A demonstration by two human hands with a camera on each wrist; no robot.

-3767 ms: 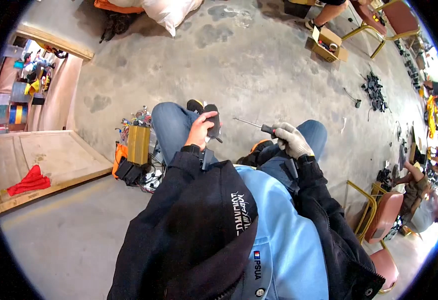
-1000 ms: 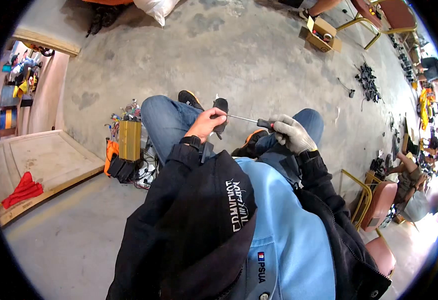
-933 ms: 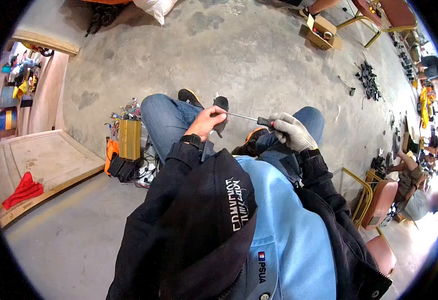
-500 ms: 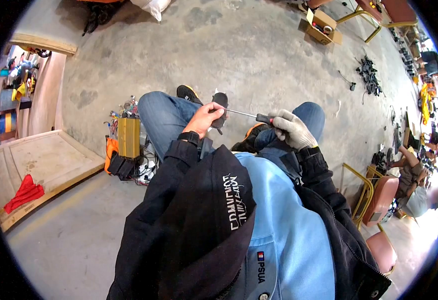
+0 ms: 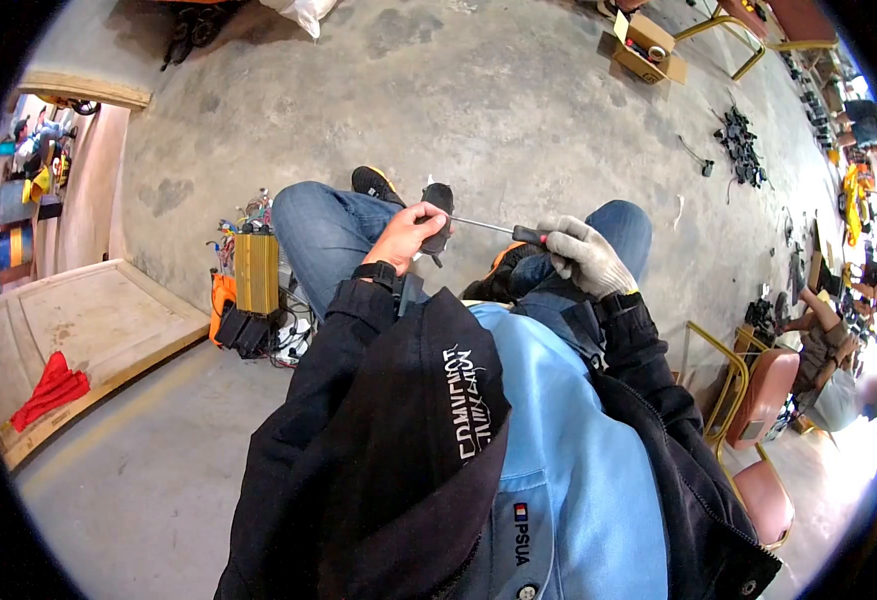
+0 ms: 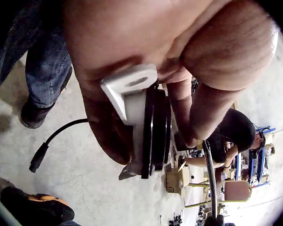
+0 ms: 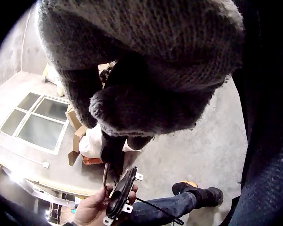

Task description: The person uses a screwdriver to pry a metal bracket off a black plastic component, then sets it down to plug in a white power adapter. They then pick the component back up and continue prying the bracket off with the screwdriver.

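Note:
My bare left hand (image 5: 398, 240) holds a black oval housing (image 5: 439, 200) above my crossed legs. White mounting brackets (image 6: 141, 77) stick out of the housing in the left wrist view, and a short black cable (image 6: 61, 132) with a plug hangs from it. My gloved right hand (image 5: 586, 258) grips a screwdriver (image 5: 530, 236) by its black and red handle. The metal shaft (image 6: 210, 174) points left, its end at the left thumb tip beside the housing; the tip itself is hidden by the fingers.
A gold metal box (image 5: 257, 275) with wires and an orange item stands beside my left knee. A wooden panel with a red cloth (image 5: 50, 390) lies at the left. Farther off are a cardboard box (image 5: 646, 50), black cabled parts (image 5: 740, 148) and chairs (image 5: 766, 397).
The screwdriver was apart from the left hand 3.8 seconds ago; now its shaft reaches the left thumb and the housing. Over the last second both hands have hardly moved.

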